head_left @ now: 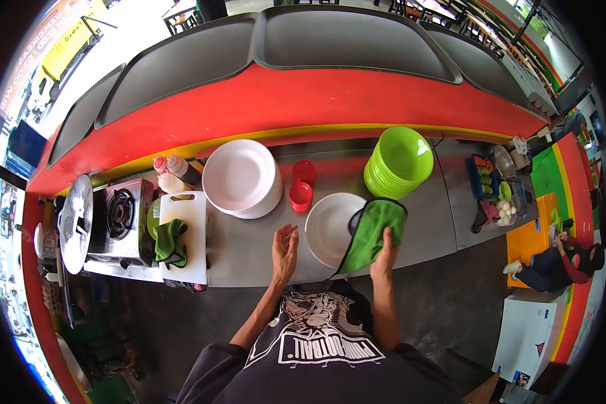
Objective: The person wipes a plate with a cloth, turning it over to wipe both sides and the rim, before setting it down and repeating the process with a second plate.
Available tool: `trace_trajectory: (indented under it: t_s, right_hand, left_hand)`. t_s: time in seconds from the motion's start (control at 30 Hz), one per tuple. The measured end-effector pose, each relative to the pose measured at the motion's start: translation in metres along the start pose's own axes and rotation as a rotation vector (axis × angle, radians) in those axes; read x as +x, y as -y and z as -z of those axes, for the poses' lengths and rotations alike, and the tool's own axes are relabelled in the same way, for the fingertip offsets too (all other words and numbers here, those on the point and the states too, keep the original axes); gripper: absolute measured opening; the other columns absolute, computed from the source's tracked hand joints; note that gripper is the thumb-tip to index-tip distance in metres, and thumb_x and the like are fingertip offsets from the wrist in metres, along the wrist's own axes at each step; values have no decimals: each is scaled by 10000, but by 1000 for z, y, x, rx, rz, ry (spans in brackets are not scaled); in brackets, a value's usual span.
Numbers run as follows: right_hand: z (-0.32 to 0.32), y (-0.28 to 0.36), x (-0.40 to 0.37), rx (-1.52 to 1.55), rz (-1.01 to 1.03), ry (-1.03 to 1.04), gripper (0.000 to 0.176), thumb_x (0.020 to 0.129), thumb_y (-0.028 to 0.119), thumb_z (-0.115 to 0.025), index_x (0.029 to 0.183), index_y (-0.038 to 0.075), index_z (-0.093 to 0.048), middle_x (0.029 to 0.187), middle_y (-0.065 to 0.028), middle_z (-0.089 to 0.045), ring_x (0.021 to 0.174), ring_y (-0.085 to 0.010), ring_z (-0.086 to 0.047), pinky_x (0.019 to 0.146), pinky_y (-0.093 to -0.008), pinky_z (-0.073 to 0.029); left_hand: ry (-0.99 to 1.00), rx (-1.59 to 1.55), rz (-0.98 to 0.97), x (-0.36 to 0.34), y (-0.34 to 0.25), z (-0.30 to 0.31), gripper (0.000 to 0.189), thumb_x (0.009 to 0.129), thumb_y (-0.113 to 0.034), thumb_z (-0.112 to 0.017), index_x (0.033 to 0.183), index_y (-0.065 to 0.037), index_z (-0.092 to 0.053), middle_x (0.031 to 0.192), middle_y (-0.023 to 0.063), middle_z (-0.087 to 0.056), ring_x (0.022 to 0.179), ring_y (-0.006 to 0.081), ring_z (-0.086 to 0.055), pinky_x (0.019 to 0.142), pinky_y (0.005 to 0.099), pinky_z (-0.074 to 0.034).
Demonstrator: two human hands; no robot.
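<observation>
My right hand (386, 254) grips a green cloth (377, 229) with dark edging, which hangs over the right side of a white bowl (326, 232). Part of the bowl's rim is hidden behind the cloth. To the left of the bowl, my left hand (285, 250) is held up with its fingers loosely stretched and nothing in it. A stack of white plates (241, 176) stands beyond that hand. Behind the bowl are red cups (301, 195), and a tall stack of lime green bowls (398, 161) rises at the back right.
A gas stove (120, 214) and a white cutting board (187, 242) with another green cloth (172, 241) are at left, near sauce bottles (174, 168). Black trays (357, 44) line the red ledge. A blue basket (486, 176) and a seated person (552, 266) are at right.
</observation>
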State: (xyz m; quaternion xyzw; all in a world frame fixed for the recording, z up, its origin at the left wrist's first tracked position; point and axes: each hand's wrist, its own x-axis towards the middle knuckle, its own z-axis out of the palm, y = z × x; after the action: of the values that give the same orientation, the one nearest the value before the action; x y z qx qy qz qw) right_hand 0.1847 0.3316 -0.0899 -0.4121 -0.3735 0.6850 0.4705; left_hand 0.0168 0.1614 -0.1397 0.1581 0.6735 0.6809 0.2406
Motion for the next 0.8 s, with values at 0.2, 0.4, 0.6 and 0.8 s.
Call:
trace_trajectory:
  t_s: [0.2,0.4,0.6,0.8]
  right_hand:
    - [60,18,42,-113,-13,-13,562,977,332,-587,1387,-22,-435,1355,-111,-519,1214,-214,-514,1009,-342,-413]
    - [95,-3,58,-281,-140,238,549,983,343,-577,1387,-8,-452,1340,-91,-545,1212,-192,-517,1029,-335,-398]
    - [106,1,69,-344,-187,491,526,993,297,-570,1399,-9,-436,1343,-104,-543,1210,-203,-521,1009,-333,-410]
    - [105,8,70,-419,-153,601,542,990,297,-576,1412,-9,-424,1375,-128,-517,1247,-226,-492,1040,-343,-384]
  left_hand:
    - [-41,21,26,-3,27,-37,592,1005,-342,-543,1426,31,-356,1485,237,-382,1385,301,-376,1134,391,-307]
    - [-108,33,66,-18,26,-62,600,1027,-368,-487,1451,35,-355,1463,176,-433,1349,235,-410,1113,332,-318]
    - [-148,0,10,-34,37,-80,630,1029,-375,-481,1465,52,-325,1438,186,-461,1304,218,-447,1073,310,-351]
    - [-207,50,-19,-44,53,-80,645,1031,-359,-482,1488,51,-283,1459,188,-436,1316,213,-433,1082,305,-337]
